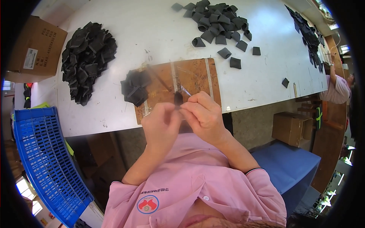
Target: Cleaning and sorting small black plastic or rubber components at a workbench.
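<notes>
Left hand, curled nearly closed, meets right hand, which appears to pinch a small dark piece above the wooden board, probably for close control; left grip unclear. Black heap sits board-left, likely for easy reach.

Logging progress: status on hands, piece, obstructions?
Left hand, right hand: fingers close together at dark piece. Piece blurred, grip unclear. Black pile overlapping board, possibly crowding left hand.
</notes>
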`<state>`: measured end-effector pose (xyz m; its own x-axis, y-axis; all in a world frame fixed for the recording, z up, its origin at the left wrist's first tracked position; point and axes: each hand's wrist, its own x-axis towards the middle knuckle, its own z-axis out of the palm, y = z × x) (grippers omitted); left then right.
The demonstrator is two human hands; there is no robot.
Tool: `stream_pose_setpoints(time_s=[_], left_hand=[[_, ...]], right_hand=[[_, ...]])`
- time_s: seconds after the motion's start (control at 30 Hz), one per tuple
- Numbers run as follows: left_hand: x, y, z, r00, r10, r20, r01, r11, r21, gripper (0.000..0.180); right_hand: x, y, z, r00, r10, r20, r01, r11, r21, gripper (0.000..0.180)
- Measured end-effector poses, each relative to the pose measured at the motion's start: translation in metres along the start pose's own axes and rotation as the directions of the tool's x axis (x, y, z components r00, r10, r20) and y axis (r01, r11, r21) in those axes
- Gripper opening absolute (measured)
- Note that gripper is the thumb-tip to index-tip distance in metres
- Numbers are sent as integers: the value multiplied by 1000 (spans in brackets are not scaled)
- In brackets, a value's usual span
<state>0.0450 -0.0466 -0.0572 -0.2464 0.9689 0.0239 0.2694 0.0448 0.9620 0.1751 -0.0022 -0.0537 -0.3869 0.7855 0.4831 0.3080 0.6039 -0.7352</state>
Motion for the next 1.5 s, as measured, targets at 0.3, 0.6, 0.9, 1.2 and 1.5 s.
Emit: stream_pose_setpoints(time_s=[0.3, 0.6, 0.9, 1.2, 1.5], left_hand=[[23, 15, -15, 913, -288, 290, 390, 401, -829, 20], [13, 5, 2, 955, 135, -263, -160, 984, -77, 13], [48, 81, -55, 859, 261, 440, 506, -303, -808, 22], [62, 39, -52, 893, -14, 450, 449, -56, -892, 17], [57, 35, -49, 893, -98, 438, 445, 62, -893, 16]], right_hand=[[9, 5, 13, 971, 199, -132, -193, 979, 59, 10], [16, -10, 2, 613, 415, 673, -584, -336, 739, 12], [111, -58, -34, 871, 175, 459, -471, 566, 677, 23], [100, -4, -3, 745, 230, 626, -667, 238, 706, 24], [94, -3, -3, 717, 232, 657, -697, 262, 668, 28]])
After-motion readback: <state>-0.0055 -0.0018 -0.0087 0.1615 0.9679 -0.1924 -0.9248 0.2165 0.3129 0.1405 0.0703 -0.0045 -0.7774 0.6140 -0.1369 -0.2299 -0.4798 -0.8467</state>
